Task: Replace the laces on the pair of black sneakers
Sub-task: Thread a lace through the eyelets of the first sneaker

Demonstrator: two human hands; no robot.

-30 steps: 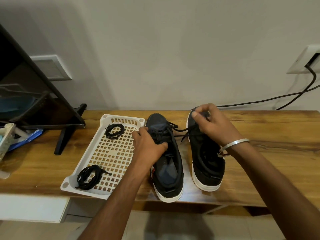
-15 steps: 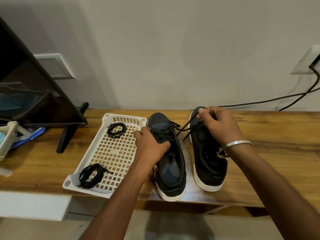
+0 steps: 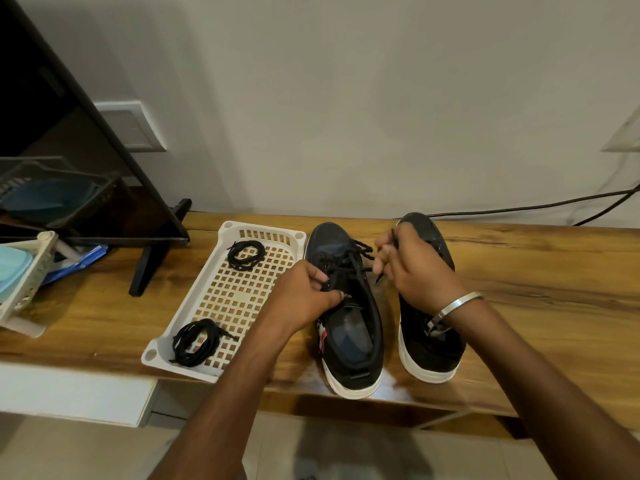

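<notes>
Over the last second our right hand (image 3: 412,268) has drawn back from the toe of the right sneaker (image 3: 429,341) toward the gap between the two shoes, and it now pinches the free ends of the black lace (image 3: 353,263) that runs out of the left sneaker (image 3: 349,327). Our left hand (image 3: 304,299) has barely shifted; its curled fingers still grip the tongue and eyelet row of that left shoe. We read this as the old lace being worked loose from the left sneaker, so the task is at an early step: the lace is still threaded through most eyelets

The pair stands side by side near the front edge of the wooden desk (image 3: 540,292), toes to the wall. The uppers look like matte black fabric over thick white rubber soles, with a dark padded lining inside the left one. Whether the right shoe still carries a lace we cannot tell, since the hand covers it

Just left of the shoes sits a white plastic tray (image 3: 263,227), a rigid grid of square holes. In it lie two coiled black laces, one at the far end (image 3: 246,255) and one at the near end (image 3: 197,342), thin, round and limp, presumably the replacements

A plain metal bangle (image 3: 453,304) rings the right wrist
</notes>
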